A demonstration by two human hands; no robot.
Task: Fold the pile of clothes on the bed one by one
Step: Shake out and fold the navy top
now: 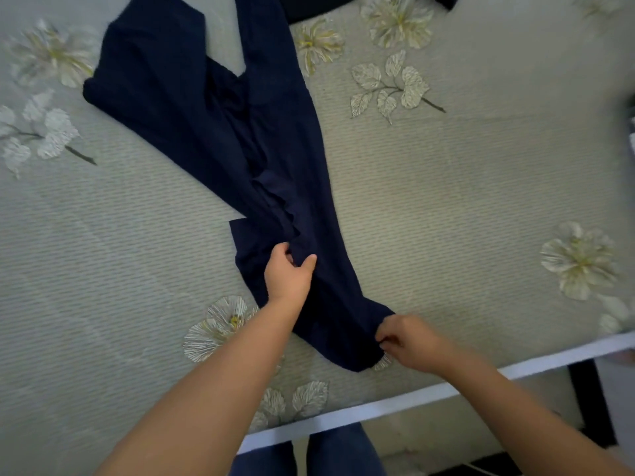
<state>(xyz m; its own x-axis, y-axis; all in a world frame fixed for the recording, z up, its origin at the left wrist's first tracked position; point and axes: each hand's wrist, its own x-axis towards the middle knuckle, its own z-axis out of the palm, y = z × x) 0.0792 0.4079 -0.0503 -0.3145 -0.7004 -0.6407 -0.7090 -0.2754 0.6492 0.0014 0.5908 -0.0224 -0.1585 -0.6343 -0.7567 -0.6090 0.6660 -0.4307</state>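
Note:
A dark navy garment (220,125) lies stretched lengthwise across the bed, running from the far left down toward me. My left hand (288,273) grips a bunched fold of it near the middle of its near part. My right hand (405,341) pinches the garment's nearest end, close to the bed's front edge. Another dark piece of clothing (316,6) shows at the top edge, mostly cut off.
The bed (464,187) wears a pale grey-green cover with embroidered flowers and leaves. Its white front edge (395,405) runs diagonally at lower right, with floor and a dark frame beyond. My legs in blue trousers (309,455) stand against the edge.

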